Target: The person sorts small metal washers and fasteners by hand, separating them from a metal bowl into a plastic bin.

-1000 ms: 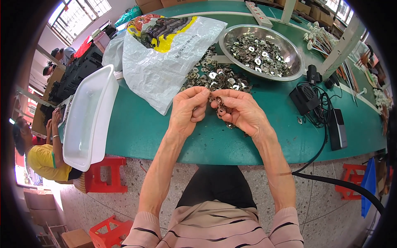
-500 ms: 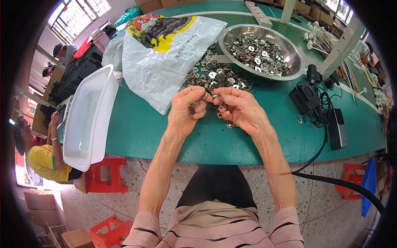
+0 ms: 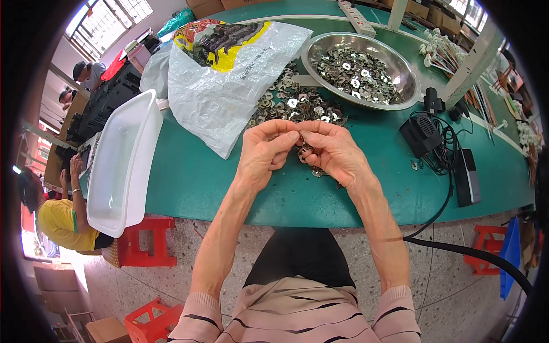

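Observation:
Thumb and forefinger of my left hand point(image 3: 263, 151) are pinched together, the tips meeting those of my right hand; whatever lies between them is hidden. My right hand point(image 3: 337, 153) is closed around several small metal pieces point(image 3: 306, 151), flat and ring-like, which show below its thumb. Both hands are just above the near side of a loose pile of the same shiny stamped pieces point(image 3: 303, 106) on the green table point(image 3: 194, 188). Behind the pile, a wide steel bowl point(image 3: 409, 94) holds many more of them.
A white woven sack point(image 3: 206, 103) lies left of the pile, beside a long white plastic tub point(image 3: 150, 143). On the right are a black boxy device point(image 3: 421, 137) with coiled cable, a black adapter point(image 3: 468, 177) and a white post point(image 3: 474, 63). A person in yellow point(image 3: 63, 223) sits far left.
My left hand has turned inward and its fingertips have closed against the right hand's. The metal pieces seen earlier in its curled fingers no longer show. My right hand has hardly moved.

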Tool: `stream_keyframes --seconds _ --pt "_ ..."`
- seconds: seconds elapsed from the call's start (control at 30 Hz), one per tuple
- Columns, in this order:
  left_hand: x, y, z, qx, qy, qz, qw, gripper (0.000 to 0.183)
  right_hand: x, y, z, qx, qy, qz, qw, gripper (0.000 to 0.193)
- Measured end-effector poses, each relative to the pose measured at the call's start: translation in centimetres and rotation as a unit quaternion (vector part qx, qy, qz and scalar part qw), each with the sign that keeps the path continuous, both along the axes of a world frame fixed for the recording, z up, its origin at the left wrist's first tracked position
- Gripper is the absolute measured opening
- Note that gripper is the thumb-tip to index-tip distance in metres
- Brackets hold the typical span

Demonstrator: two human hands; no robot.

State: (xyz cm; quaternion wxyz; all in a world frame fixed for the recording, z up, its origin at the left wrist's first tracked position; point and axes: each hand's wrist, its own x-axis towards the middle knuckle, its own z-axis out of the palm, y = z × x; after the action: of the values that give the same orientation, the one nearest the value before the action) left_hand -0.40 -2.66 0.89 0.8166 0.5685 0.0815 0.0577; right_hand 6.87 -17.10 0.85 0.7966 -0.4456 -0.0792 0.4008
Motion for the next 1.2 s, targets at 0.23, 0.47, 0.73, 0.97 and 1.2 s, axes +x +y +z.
stream_keyframes --seconds 0.23,0.47,0.73,0.97,1.2 --pt "0.0 -0.2 0.1 -0.008 -0.014 0.003 1.0 0.018 0.2 0.0 -0.4 0.006 -0.005 0.006 1.0 0.02" --pt "0.0 -0.7 0.2 0.078 -0.03 0.012 0.996 0.022 0.0 0.0 -0.6 -0.012 -0.043 0.006 0.999 0.024" --pt "0.0 -0.4 0.2 0.055 -0.02 0.01 0.998 0.016 0.1 0.0 -0.8 -0.004 -0.039 0.014 0.999 0.021" --pt "0.3 1.3 -0.4 -0.19 0.023 -0.082 0.978 0.006 0.0 0.0 -0.4 0.0 -0.02 0.009 1.0 0.019" --pt "0.4 2.1 -0.7 -0.306 0.028 -0.137 0.942 0.006 0.1 -0.2 -0.4 -0.001 -0.041 0.022 0.999 0.019"
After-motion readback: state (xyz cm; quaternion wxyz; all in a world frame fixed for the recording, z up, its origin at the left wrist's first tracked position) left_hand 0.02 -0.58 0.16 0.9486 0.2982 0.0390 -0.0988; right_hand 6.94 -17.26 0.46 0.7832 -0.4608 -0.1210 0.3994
